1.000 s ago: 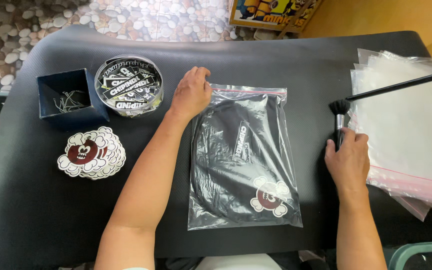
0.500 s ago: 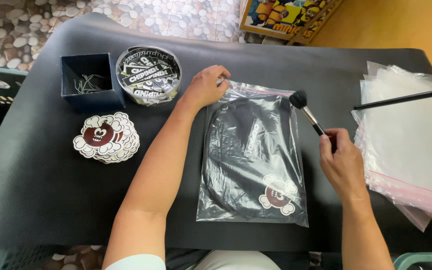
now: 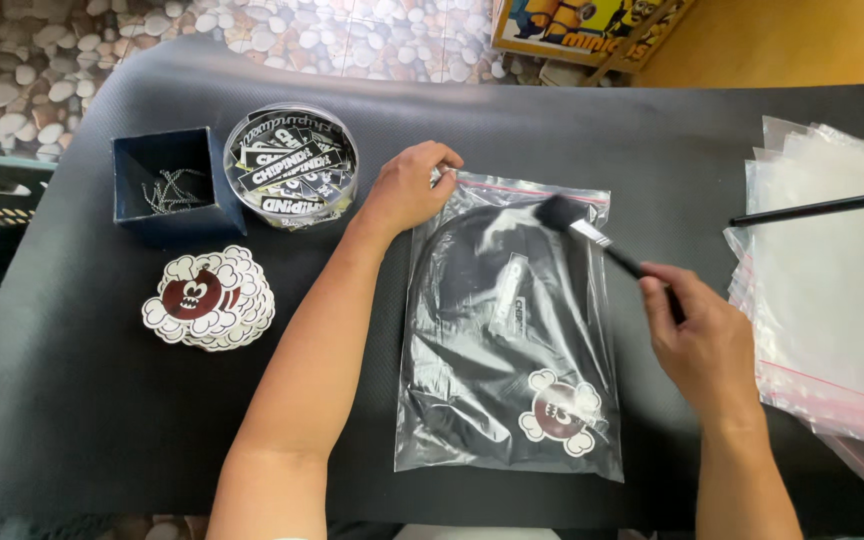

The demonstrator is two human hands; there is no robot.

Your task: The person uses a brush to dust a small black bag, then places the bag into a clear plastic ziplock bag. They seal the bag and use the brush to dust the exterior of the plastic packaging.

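Left hand (image 3: 407,188) pins the top corner of the clear zip bag (image 3: 510,330) lying on the table (image 3: 72,420). Right hand (image 3: 697,340), grip closed on a black brush (image 3: 592,235), rests its bristles on the bag's upper part. A cloud-shaped sticker (image 3: 560,412) shows at the bag's lower right.

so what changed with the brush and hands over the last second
The right hand lifted the black brush from the mat beside the stack of empty bags and swung its head left onto the top of the clear bag. The left hand stayed pinning the bag's top left corner; the bag's contents did not shift.
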